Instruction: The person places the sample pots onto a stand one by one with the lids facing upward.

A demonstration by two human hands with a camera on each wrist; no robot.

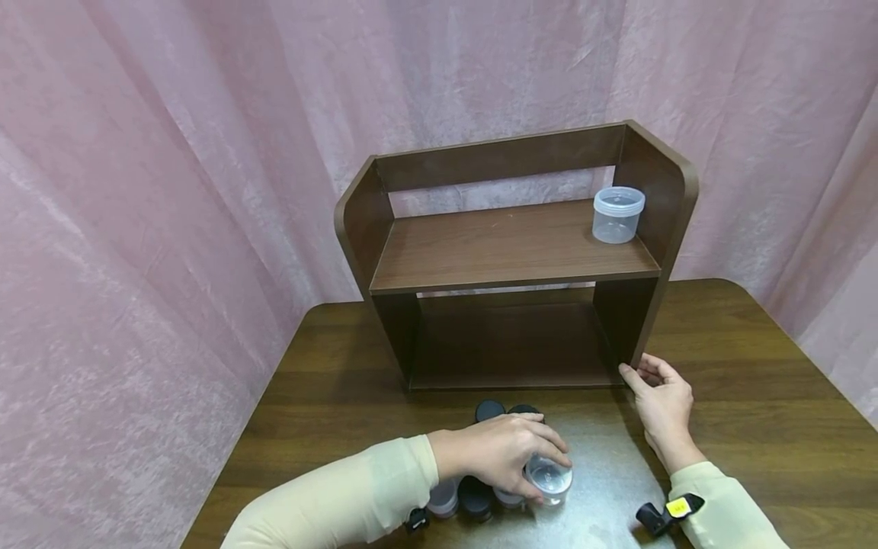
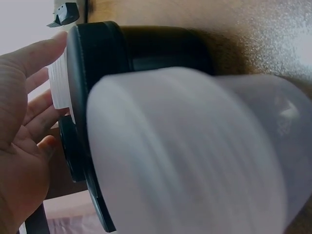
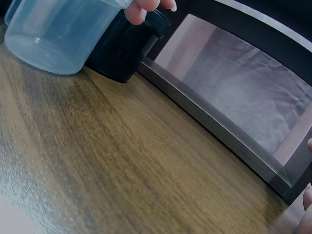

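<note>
My left hand holds a clear plastic jar by its lidded top, thumb on the near side and fingers on the far side. In the left wrist view its translucent lid shows between thumb and fingers, partly behind a black-lidded jar. At the lower right corner of a brown two-tier wooden shelf, my right hand grips the side panel, thumb in front and fingers around the outside. The right wrist view shows only a few of that hand's fingertips at its right edge.
On the shelf's upper tier, at the right end, stands a clear lidded jar. Several black-lidded and clear-lidded jars cluster under and around my left forearm. The wooden table meets a pink curtain behind.
</note>
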